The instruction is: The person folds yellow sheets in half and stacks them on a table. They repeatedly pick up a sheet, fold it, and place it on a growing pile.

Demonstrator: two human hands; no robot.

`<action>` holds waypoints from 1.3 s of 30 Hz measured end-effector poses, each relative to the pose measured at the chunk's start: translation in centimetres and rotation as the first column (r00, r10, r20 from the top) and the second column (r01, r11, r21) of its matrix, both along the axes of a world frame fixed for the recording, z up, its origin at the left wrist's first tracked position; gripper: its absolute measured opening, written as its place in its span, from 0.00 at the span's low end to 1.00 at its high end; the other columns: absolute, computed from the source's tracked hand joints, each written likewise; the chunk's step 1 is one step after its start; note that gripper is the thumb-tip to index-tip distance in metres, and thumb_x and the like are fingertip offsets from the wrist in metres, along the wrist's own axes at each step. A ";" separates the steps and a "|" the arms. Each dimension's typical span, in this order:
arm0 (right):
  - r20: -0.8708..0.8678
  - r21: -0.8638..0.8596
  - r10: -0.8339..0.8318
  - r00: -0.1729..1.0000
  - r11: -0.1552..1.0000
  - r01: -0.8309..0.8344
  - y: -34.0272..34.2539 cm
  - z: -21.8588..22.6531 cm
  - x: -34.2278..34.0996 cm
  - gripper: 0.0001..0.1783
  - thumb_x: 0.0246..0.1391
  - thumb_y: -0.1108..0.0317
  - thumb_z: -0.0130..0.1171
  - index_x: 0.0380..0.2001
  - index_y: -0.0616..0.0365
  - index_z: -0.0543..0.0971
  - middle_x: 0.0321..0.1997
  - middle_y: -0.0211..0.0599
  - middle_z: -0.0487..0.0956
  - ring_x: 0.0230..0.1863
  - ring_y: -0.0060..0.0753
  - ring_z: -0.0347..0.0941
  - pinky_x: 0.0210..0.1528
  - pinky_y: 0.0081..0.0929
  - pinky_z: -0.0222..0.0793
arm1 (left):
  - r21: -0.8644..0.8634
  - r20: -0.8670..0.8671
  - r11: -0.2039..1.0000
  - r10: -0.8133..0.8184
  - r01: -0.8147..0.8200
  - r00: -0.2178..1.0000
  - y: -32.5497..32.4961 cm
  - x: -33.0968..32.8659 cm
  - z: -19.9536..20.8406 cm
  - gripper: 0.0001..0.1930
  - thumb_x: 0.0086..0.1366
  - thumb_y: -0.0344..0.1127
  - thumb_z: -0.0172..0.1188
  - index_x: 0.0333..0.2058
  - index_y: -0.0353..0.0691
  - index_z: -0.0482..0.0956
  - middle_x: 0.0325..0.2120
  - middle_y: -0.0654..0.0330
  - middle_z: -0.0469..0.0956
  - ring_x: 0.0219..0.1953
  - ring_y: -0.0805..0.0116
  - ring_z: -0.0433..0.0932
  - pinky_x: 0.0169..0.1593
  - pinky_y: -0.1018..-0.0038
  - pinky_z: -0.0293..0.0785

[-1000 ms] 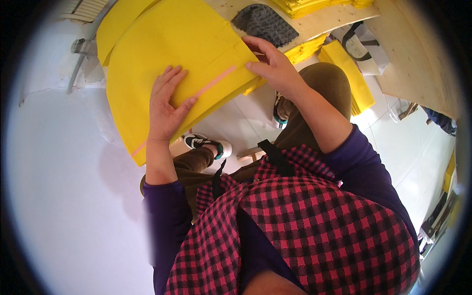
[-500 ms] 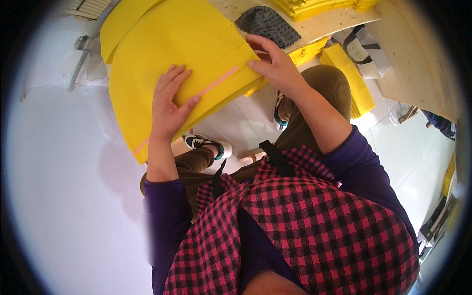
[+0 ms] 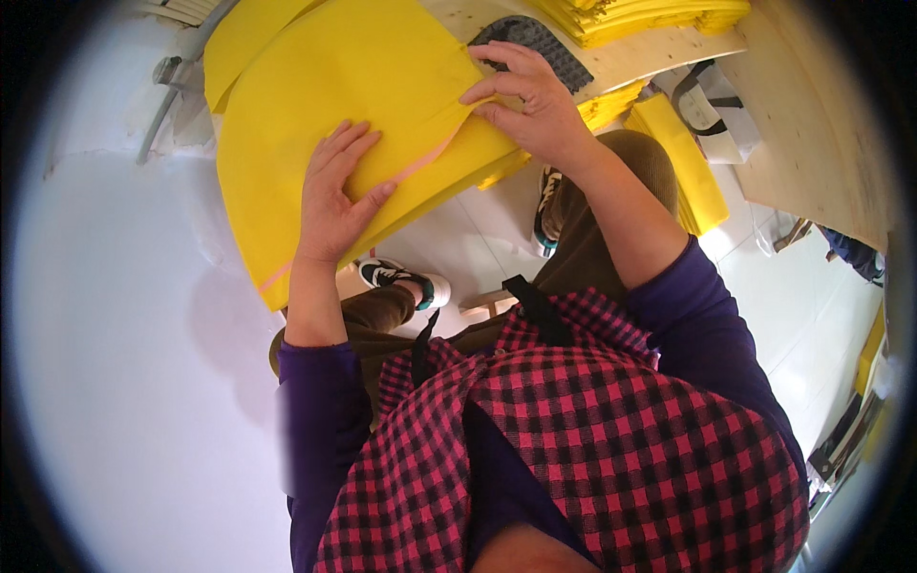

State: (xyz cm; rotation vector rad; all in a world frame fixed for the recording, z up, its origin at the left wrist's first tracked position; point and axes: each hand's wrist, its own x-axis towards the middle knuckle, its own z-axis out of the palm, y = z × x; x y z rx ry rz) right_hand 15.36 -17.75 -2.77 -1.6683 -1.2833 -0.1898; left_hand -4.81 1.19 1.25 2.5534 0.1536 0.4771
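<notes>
A large stack of yellow cloth-like sheets (image 3: 315, 115) lies on the worktable before me, with a narrow pink strip (image 3: 420, 167) running along its near side. My left hand (image 3: 334, 196) rests flat on the top sheet, fingers stretched out and thumb apart. At the right end of the strip, my right hand (image 3: 530, 100) pinches the top sheet between thumb and fingers. The sheet puckers there, and the strip bends up toward the fingertips. Beyond my right hand, a dark grey textured pad (image 3: 549, 48) lies on the wooden tabletop, partly hidden by the fingers.
More folded yellow sheets (image 3: 640, 19) are piled at the far right of the table. Below, a yellow bundle (image 3: 683, 167) leans beside my knee, near a white bag with a dark strap (image 3: 716, 115). A wooden panel (image 3: 812, 124) stands at right; a white wall (image 3: 124, 334) at left.
My right hand has moved from the sheets' right edge inward and left, and now pinches the top sheet. The straight strip has become bent at that end. My left hand stays in place.
</notes>
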 end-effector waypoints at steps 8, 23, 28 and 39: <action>0.003 -0.013 0.036 0.999 0.999 -0.036 2.9 2.7 1.5 0.08 0.48 0.68 0.62 0.35 0.52 0.81 0.45 0.31 0.79 0.49 0.32 0.72 0.51 0.27 0.66 | -0.037 -0.010 0.998 -0.056 0.056 0.998 0.4 0.1 0.5 0.28 0.52 0.48 0.64 0.49 0.38 0.75 0.53 0.52 0.70 0.62 0.50 0.61 0.65 0.57 0.50; -0.644 -0.213 -0.195 0.740 0.974 0.072 2.2 6.0 3.4 0.10 0.51 0.70 0.53 0.37 0.56 0.78 0.38 0.42 0.78 0.41 0.44 0.73 0.42 0.36 0.69 | -0.236 -0.015 0.969 0.071 -0.072 0.997 0.3 -0.3 -0.6 0.16 0.66 0.34 0.48 0.50 0.35 0.72 0.55 0.53 0.69 0.61 0.53 0.61 0.66 0.62 0.48; -0.295 -0.405 -0.310 0.904 0.897 0.175 -0.1 0.9 7.3 0.15 0.45 0.57 0.64 0.33 0.55 0.79 0.36 0.36 0.80 0.39 0.38 0.75 0.39 0.35 0.71 | -0.262 -0.018 0.961 0.081 -0.083 0.997 0.2 -0.4 -0.5 0.17 0.66 0.34 0.48 0.51 0.35 0.72 0.56 0.53 0.68 0.61 0.54 0.61 0.66 0.64 0.49; 0.125 -0.544 -0.373 0.919 0.749 0.378 -0.1 -2.4 7.4 0.11 0.53 0.56 0.57 0.31 0.50 0.79 0.31 0.39 0.79 0.35 0.46 0.75 0.36 0.37 0.70 | -0.269 -0.032 0.958 0.094 -0.099 0.995 0.4 -0.6 -0.6 0.17 0.67 0.35 0.47 0.52 0.35 0.71 0.57 0.52 0.67 0.62 0.53 0.60 0.66 0.65 0.48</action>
